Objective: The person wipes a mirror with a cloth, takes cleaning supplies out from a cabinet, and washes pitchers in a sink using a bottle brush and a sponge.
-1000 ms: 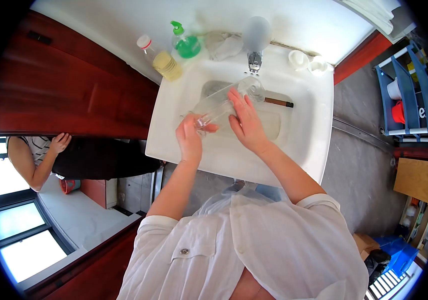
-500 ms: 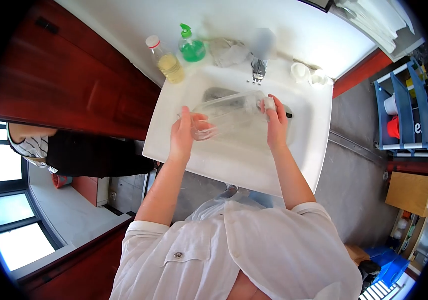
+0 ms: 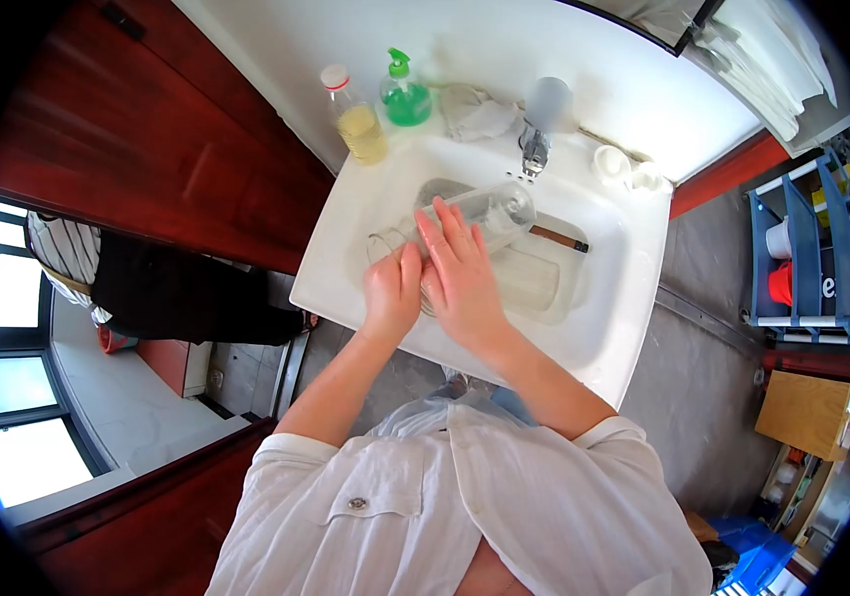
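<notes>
A clear, tall vessel (image 3: 509, 209) lies slanted over the sink basin, its round end toward the faucet. My left hand (image 3: 392, 290) is closed at its near left end, by a thin clear loop that looks like a handle. My right hand (image 3: 460, 273) lies against the vessel with fingers stretched out, close beside my left hand. Its palm side and anything under it are hidden. Below, a second clear, cylinder-like shape (image 3: 529, 280) shows in the basin. A brown stick with a black end (image 3: 559, 238) lies in the basin too.
The white sink (image 3: 623, 268) has a chrome faucet (image 3: 535, 149) at the back. A yellow-liquid bottle (image 3: 361, 134), a green pump bottle (image 3: 407, 102), a crumpled cloth (image 3: 476, 114) and white cups (image 3: 612, 162) stand along the rim. A person in black trousers (image 3: 186, 298) is at left.
My right hand has moved left from the vessel's far end to beside my left hand, its fingers now straight. My left hand has closed more. The brown stick shows more fully.
</notes>
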A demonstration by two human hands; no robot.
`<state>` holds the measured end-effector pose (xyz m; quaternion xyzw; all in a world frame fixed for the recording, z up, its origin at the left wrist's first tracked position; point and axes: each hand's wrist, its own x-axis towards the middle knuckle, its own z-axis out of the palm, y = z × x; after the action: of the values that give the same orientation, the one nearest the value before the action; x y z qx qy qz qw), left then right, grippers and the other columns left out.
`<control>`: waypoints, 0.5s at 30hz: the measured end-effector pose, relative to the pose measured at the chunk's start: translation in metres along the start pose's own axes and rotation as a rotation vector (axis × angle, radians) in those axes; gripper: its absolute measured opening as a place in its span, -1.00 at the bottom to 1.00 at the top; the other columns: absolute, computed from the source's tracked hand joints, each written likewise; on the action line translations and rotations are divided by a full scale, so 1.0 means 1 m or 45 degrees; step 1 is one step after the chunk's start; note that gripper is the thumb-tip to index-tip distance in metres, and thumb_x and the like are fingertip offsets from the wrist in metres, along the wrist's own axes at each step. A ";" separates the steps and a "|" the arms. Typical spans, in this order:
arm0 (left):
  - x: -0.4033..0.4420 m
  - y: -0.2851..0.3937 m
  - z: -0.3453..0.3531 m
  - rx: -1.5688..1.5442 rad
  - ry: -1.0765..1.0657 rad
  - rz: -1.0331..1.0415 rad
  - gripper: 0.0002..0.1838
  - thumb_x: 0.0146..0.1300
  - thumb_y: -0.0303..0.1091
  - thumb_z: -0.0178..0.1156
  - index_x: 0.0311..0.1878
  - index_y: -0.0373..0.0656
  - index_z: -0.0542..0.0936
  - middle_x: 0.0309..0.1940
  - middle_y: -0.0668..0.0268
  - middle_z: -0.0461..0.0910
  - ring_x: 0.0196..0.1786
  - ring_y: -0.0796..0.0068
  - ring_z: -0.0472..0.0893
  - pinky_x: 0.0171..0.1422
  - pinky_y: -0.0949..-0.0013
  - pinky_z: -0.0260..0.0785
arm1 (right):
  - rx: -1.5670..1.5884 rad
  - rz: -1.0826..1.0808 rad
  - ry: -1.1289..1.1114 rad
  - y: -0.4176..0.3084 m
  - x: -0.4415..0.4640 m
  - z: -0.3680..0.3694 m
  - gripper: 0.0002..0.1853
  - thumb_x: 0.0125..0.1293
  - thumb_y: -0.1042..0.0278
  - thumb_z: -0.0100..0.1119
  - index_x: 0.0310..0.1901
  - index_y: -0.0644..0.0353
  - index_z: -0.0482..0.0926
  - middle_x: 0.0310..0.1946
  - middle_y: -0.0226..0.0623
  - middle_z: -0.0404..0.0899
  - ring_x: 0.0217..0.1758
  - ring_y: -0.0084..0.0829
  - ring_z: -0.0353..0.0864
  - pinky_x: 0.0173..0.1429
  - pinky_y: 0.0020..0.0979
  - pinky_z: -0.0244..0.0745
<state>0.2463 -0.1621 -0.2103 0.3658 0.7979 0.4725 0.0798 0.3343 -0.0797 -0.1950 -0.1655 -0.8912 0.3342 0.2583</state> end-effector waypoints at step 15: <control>-0.011 -0.001 -0.028 0.049 -0.248 0.350 -0.73 0.21 -0.47 -0.08 -0.58 -0.19 0.52 -0.64 0.28 0.54 -0.56 0.26 0.49 -0.37 0.31 0.28 | 0.149 0.448 0.162 0.094 -0.001 0.004 -0.55 0.17 0.40 -0.08 0.15 0.15 0.37 0.01 -0.19 0.47 0.09 -0.14 0.42 0.14 -0.14 0.26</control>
<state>0.2402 -0.1893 -0.1984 0.5171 0.7376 0.4261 0.0843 0.3443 -0.0145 -0.2617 -0.3244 -0.8094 0.4142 0.2609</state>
